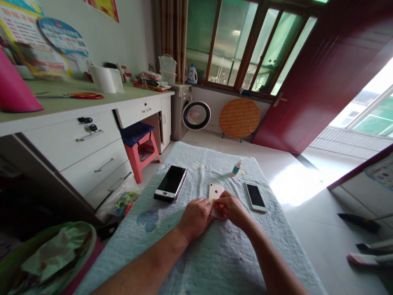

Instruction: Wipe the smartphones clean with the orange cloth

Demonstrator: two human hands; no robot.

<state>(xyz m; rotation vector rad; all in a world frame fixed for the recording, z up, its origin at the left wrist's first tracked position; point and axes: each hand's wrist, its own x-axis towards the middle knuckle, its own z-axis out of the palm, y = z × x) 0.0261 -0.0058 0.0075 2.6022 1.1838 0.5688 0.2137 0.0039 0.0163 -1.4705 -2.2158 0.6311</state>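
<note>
A rose-gold smartphone [215, 190] lies face down on the cloth-covered table, its apple logo showing. My left hand [195, 216] is closed on the phone's left edge near the lower end. In the fingers of my right hand [231, 208] is a small orange cloth [217, 203], pressed against the phone's back; most of it is hidden. To the left sits a stack of phones [171, 181], the top one white-framed with a dark screen. A white smartphone [255, 196] rests face up on the right. Behind them stands a small spray bottle [236, 168].
A pale blue quilted cloth [196, 159] covers the table. At the lower left is a waste bin [92, 241], beside a plastic bag [119, 200]. A pink stool [139, 153] stands by the white desk [101, 143]; a washing machine [181, 114] has its door open.
</note>
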